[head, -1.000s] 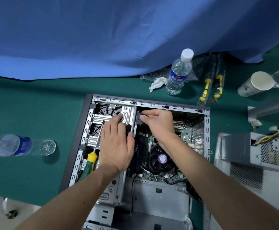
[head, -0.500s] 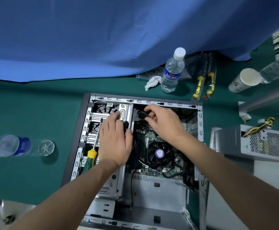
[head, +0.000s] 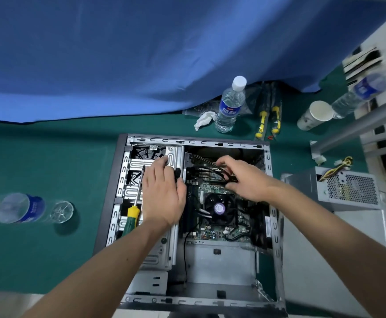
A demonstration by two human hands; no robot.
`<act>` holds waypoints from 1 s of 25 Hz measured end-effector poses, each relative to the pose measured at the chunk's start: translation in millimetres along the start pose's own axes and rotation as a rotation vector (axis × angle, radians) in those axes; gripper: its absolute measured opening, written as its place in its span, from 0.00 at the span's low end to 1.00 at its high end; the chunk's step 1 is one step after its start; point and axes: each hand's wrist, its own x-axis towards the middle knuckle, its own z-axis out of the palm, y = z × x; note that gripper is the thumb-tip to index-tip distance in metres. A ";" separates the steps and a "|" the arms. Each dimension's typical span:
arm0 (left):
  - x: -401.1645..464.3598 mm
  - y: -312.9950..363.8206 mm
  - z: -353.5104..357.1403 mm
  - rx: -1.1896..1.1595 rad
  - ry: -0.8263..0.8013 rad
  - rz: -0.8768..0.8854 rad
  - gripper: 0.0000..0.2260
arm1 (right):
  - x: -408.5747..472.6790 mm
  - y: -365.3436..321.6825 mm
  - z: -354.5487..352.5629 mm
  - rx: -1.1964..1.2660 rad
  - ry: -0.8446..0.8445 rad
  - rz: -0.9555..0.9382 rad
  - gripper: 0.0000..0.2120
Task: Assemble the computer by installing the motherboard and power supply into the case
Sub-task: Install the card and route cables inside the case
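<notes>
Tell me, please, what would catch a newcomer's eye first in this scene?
The open computer case lies on the green table, with both hands inside: the left hand rests on the drive cage, and the right hand pinches black cables above the motherboard. The power supply still waits outside, right of the case.

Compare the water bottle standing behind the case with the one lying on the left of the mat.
The standing bottle is upright behind the computer case, white cap on top; the lying bottle is on its side, clear base toward the case. The standing one is in sharp focus near a crumpled tissue; the lying one is blurred at the frame's edge. Both are clear plastic with blue labels and white caps, on the green mat.
</notes>
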 end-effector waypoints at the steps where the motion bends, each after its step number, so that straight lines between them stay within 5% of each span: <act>1: 0.2 0.0 -0.6 -0.003 -0.001 0.001 0.11 | -3.8 -2.0 2.3 -0.086 0.010 -0.012 0.32; 4: -0.8 0.6 -3.2 -0.008 0.009 0.011 0.11 | -9.3 -1.5 3.9 -0.441 0.105 -0.051 0.37; 13: -4.8 2.9 -7.4 -0.078 -0.004 0.007 0.08 | -16.1 14.5 6.2 -0.992 0.203 -0.114 0.12; 21: -9.2 5.5 -20.3 -0.305 -0.087 -0.010 0.12 | -3.5 11.8 15.5 -0.857 0.140 0.005 0.18; 25: -32.3 25.4 -29.5 -0.283 -0.243 0.130 0.15 | -3.3 16.5 15.0 -0.883 0.136 0.001 0.13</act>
